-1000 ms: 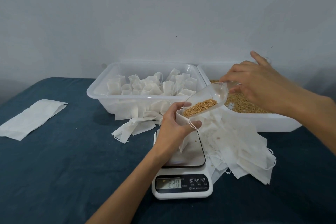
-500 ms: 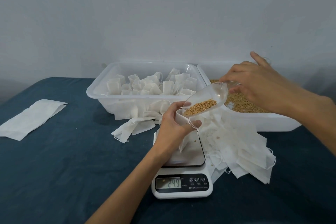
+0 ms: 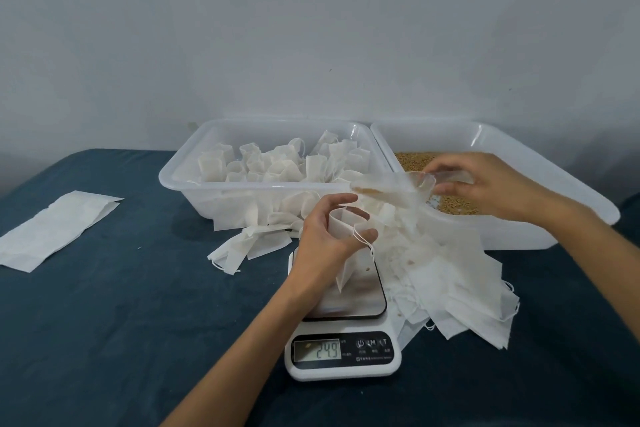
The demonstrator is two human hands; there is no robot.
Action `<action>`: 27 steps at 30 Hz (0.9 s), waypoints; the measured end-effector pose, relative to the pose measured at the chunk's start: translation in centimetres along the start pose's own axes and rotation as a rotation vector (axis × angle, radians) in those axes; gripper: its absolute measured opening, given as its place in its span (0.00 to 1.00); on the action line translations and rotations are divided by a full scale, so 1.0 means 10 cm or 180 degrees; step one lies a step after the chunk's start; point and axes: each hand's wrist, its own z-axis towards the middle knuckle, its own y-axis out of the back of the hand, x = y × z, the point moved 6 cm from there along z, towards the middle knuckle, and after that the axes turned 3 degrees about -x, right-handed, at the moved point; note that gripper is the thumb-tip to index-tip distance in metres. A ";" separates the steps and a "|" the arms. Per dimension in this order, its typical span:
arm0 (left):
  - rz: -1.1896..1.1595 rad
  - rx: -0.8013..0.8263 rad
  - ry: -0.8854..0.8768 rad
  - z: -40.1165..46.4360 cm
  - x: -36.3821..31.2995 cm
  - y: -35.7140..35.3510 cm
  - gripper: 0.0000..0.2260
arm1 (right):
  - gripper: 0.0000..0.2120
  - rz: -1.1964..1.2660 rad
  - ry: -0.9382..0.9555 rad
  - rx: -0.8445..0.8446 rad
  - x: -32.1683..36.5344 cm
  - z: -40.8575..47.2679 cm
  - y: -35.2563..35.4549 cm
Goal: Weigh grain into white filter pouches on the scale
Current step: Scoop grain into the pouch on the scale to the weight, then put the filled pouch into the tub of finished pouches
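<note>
My left hand point(image 3: 325, 239) grips a white filter pouch point(image 3: 341, 229), holding its mouth open above the steel pan of the white scale point(image 3: 343, 354). The display reads 24.9. My right hand point(image 3: 485, 187) holds a clear plastic scoop point(image 3: 394, 189) by its handle, level, just above and right of the pouch. Only a little grain remains at the scoop's lip. The grain point(image 3: 414, 159) lies in the right-hand white tub point(image 3: 554, 166) under my right hand.
A left white tub point(image 3: 180, 180) holds several filled pouches. Empty pouches are heaped in front of it and to the right of the scale point(image 3: 457, 281). A flat white sheet point(image 3: 52, 229) lies at the far left on the dark blue cloth.
The scoop has emptied most of its grain, levelled out and drawn back to the right toward the grain tub. The reading went from 22.0 to 24.9.
</note>
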 end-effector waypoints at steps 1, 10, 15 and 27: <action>0.0005 -0.0004 0.0005 0.00 0.00 0.00 0.22 | 0.08 0.0072 -0.0094 -0.0055 -0.10 0.02 0.01; 0.0091 -0.0009 0.0028 -0.02 -0.01 0.00 0.22 | 0.11 -0.0858 -0.1849 -0.0430 -1.19 -0.03 0.07; 0.0190 0.0013 -0.0018 0.00 0.01 0.00 0.22 | 0.12 -0.1247 -0.2007 0.0190 -1.21 0.04 -0.04; 0.0305 0.0211 -0.0104 0.00 0.07 -0.07 0.09 | 0.06 -0.0470 -0.0535 -0.1941 -0.26 -0.06 0.02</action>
